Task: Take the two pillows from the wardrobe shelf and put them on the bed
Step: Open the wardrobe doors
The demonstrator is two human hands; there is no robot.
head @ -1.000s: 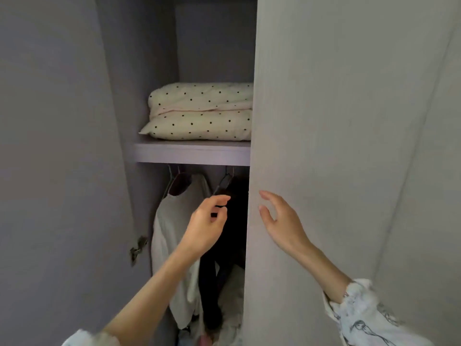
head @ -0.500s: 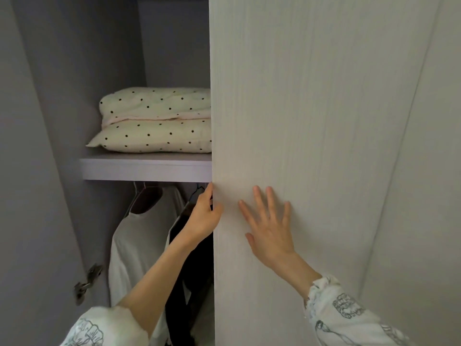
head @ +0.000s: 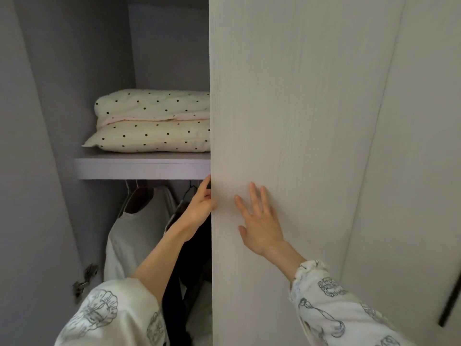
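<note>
On the shelf point(head: 142, 168): two dotted pillows point(head: 152, 121), stacked.
Left hand point(head: 199, 206): fingers curled round the door point(head: 287, 121) edge.
Right hand point(head: 259, 226): flat on the door, fingers spread.

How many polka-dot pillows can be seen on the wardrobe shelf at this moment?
2. The lower pillow lies on the shelf; the upper pillow is stacked on it. The door hides their right ends, so more could sit behind it.

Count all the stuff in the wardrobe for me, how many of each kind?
Spotted pillows on the shelf: 2, upper pillow on lower pillow
Hanging clothes in view: 2, white garment, dark garment
Total: 4
</note>
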